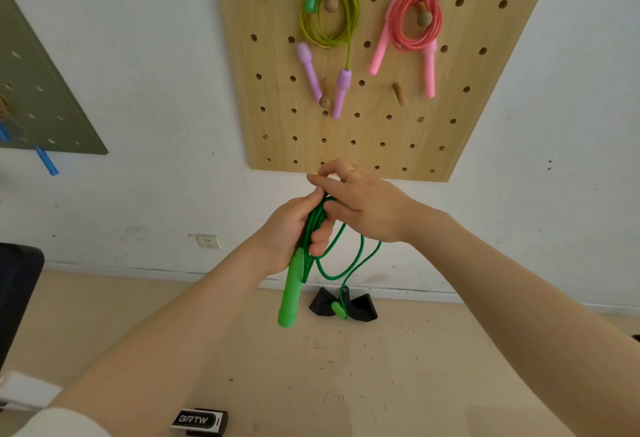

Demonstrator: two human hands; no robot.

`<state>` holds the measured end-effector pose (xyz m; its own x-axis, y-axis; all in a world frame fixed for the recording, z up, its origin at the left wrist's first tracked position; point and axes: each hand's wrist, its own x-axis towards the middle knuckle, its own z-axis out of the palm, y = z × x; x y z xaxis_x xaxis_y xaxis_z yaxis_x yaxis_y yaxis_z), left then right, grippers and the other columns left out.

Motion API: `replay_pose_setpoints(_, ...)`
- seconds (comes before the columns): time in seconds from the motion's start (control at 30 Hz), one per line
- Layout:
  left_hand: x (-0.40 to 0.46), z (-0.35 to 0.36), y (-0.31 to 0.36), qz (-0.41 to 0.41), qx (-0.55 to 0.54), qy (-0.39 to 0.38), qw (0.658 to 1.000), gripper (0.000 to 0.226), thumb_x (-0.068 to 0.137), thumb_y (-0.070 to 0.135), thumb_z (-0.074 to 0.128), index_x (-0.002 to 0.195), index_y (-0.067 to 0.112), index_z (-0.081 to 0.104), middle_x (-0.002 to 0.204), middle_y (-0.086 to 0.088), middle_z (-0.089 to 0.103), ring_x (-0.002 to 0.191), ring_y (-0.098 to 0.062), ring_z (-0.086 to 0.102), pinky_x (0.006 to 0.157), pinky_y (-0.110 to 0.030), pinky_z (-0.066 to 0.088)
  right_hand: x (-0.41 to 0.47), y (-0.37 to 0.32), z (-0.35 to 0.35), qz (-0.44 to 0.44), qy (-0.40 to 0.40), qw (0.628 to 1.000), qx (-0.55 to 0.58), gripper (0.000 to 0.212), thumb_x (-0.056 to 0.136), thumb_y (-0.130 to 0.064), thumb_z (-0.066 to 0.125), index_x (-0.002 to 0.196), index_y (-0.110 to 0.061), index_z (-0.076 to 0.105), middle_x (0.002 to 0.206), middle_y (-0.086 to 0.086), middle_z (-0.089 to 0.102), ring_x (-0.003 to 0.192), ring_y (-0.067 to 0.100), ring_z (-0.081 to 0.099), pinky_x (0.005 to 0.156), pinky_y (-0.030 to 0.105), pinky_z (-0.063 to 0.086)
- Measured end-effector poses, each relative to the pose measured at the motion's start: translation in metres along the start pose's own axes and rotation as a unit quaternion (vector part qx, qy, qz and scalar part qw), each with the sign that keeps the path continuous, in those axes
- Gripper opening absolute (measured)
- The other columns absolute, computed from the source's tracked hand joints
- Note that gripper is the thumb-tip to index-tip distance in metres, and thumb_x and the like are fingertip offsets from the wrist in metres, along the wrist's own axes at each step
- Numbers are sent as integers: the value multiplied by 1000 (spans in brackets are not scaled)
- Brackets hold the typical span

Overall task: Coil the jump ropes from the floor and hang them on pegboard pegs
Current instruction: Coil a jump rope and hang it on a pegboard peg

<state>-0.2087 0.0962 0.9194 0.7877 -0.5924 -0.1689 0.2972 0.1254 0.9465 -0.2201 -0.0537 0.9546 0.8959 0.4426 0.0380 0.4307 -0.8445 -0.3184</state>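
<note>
The wooden pegboard [381,66] fills the wall ahead and above, already carrying a yellow-green coiled rope with purple handles [329,17] and a pink coiled rope [414,19], each looped over its own peg. Two bare wooden pegs stick out lower down: one [400,93] under the pink coil, another [325,95] between the purple handles.

Below the board's bottom edge the green jump rope [322,228] is gathered in front of the person. Its long axis runs near vertical: strands bunch at the top and one green handle [290,294] hangs straight down, while loose loops trail right to the second handle [338,310], dangling low near the floor.

The left hand [294,232] has its grip closed round the bundled strands just above the handle. The right hand [360,204] sits on top, fingers curled and pinching the strands at the crown, so it is nearer the pegs. The free pegs lie straight up and slightly right of the grip.
</note>
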Motion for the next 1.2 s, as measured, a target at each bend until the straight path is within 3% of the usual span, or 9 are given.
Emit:
replay_pose_setpoints(0.17,-1,0,-1,40,-145,-7,989,45,90,48,32,57,19,43,33,11,25,26,-2,19,34,-17,17,-8,15,10,61,43,979,192,67,89,-22,60,145,-25,24,146,2,35,135,19,28,111,35,22)
replay_pose_setpoints(0.23,-1,3,1,60,-200,-20,978,47,85,51,34,49,21,42,30,11,26,24,-1,21,32,-17,19,-9,16,17,127,61,931,337,61,86,-15,63,140,-24,34,138,1,46,130,15,39,110,35,29)
replay_pose_setpoints(0.33,0,11,-3,75,-256,-5,964,51,78,58,35,43,21,37,31,8,28,26,-4,26,34,-17,23,-10,13,27,162,60,798,577,21,89,-3,55,106,-15,59,97,0,67,99,13,62,99,34,43)
replay_pose_setpoints(0.47,5,6,-17,108,-238,30,965,56,65,69,48,35,22,39,53,5,49,54,-10,56,62,-21,52,-12,16,32,159,94,741,645,13,92,-2,49,84,-10,57,60,0,53,58,12,57,75,33,47)
replay_pose_setpoints(0.6,1,-7,-28,51,-104,-46,992,64,43,78,69,39,18,49,58,5,51,71,-12,62,75,-23,51,-25,41,12,100,2,752,652,3,77,-6,64,80,-8,63,47,-5,39,46,11,45,54,21,41)
replay_pose_setpoints(0.73,-5,3,-31,0,98,-86,991,37,71,37,65,43,15,61,63,5,58,78,-14,60,81,-23,47,-33,46,2,97,-124,817,555,23,69,-33,77,60,-16,66,38,-10,29,35,6,25,46,22,17)
replay_pose_setpoints(0.83,-3,12,-26,-37,162,-43,985,40,90,17,58,51,12,67,75,-2,65,89,-18,64,88,-24,49,-27,37,0,188,-71,863,464,50,79,-48,63,46,-20,37,46,1,22,38,9,18,44,20,17)
replay_pose_setpoints(1.0,-1,23,-25,25,64,-13,998,34,98,12,41,65,9,52,59,1,55,80,-19,65,84,-28,49,-20,34,0,238,34,879,412,49,94,-41,45,53,-14,39,49,2,30,39,11,19,40,19,19)
replay_pose_setpoints(1.2,0,39,-16,100,-221,6,970,24,87,33,44,73,15,48,47,10,36,31,-2,30,42,-15,38,-22,34,6,126,104,798,580,28,96,-20,48,68,-13,46,48,-8,33,43,6,30,42,16,30)
